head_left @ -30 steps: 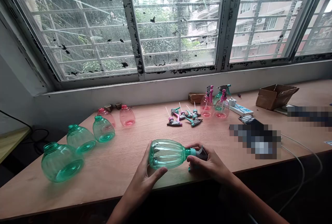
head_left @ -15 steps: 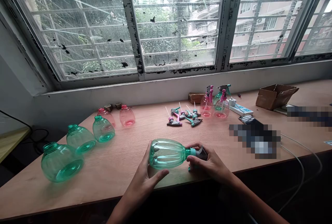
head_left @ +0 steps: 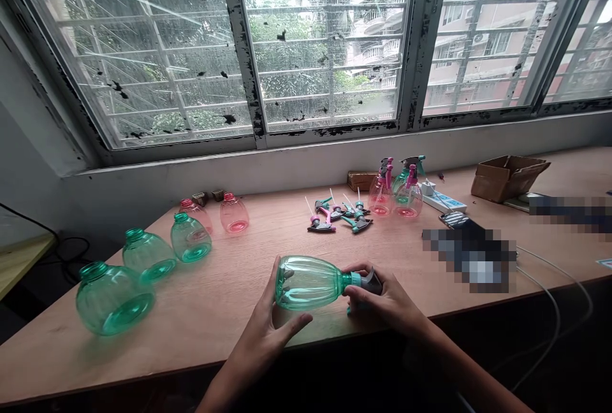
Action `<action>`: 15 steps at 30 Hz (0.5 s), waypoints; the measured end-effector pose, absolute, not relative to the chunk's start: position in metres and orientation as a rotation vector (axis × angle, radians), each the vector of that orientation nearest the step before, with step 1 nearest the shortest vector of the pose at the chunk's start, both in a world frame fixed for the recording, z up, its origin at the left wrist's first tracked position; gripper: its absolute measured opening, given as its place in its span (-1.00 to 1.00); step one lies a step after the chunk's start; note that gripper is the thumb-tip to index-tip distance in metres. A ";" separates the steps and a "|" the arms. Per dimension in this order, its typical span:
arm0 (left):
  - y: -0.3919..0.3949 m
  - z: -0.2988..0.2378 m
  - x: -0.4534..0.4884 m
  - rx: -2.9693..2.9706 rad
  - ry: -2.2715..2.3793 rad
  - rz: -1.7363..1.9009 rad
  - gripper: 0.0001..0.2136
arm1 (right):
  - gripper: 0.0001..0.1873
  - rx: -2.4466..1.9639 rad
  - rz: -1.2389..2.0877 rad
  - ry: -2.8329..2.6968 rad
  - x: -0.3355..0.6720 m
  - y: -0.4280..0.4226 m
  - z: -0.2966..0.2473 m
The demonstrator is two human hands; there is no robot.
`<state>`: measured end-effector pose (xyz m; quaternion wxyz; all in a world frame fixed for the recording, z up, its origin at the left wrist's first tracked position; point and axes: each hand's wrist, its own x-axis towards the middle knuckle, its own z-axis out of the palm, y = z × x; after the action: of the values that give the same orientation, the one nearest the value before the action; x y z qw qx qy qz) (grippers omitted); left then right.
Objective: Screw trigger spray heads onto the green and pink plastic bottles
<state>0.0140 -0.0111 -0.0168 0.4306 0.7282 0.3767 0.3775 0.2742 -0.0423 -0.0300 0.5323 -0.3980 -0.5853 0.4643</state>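
Clear green plastic bottle (head_left: 308, 282): held on its side between two hands near the front edge of the pale wooden table (head_left: 229, 298), base to the left, neck to the right
Left hand (head_left: 265, 330): cupped half-open at the base, fingers against it and partly behind it, thumb spread away below
Right hand (head_left: 385, 298): curled round the dark grey and teal plastic spray head (head_left: 371, 282) at the neck; a scrap of teal peeks out beneath
Just beyond: a loose heap of pink, teal and grey trigger heads (head_left: 336, 214), some with thin white tubes sticking up
Row on the left: three round, open-necked green bottles (head_left: 115, 301) running back from the near side, then two rosy pink plastic bottles (head_left: 234, 215), with two small dark brown blocks (head_left: 218, 195) behind
Group at the back: two pink sprayers (head_left: 408, 207) and one green sprayer (head_left: 403, 194) standing close together, heads fitted, beside a long brown carton (head_left: 362, 180)
Over on the right: a white and blue power strip (head_left: 447, 201), a black glossy device (head_left: 454, 219) partly blurred out, and an open brown cardboard box (head_left: 497, 180)
Behind it all: wide barred windows (head_left: 329, 50) in peeling grey frames, greenery and buildings outside
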 end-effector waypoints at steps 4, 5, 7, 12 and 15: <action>-0.010 -0.014 0.015 1.778 0.916 0.911 -0.20 | -0.60 -0.949 1.112 -1.395 0.274 -0.043 -0.030; -0.009 -0.013 0.016 1.781 0.914 0.906 -0.23 | -0.61 -0.949 1.112 -1.394 0.274 -0.043 -0.030; -0.008 -0.014 0.017 1.789 0.916 0.911 -0.25 | -0.61 -0.947 1.113 -1.392 0.275 -0.042 -0.030; -0.008 -0.017 0.016 1.822 0.919 0.916 -0.17 | -0.62 -0.944 1.110 -1.398 0.275 -0.042 -0.030; -0.011 -0.015 0.015 1.836 0.933 0.885 -0.15 | -0.62 -0.934 1.125 -1.401 0.274 -0.042 -0.029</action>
<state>0.0148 -0.0107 -0.0149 0.4350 0.7376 0.3747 0.3554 0.2745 -0.0423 -0.0292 0.5297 -0.3911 -0.5868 0.4713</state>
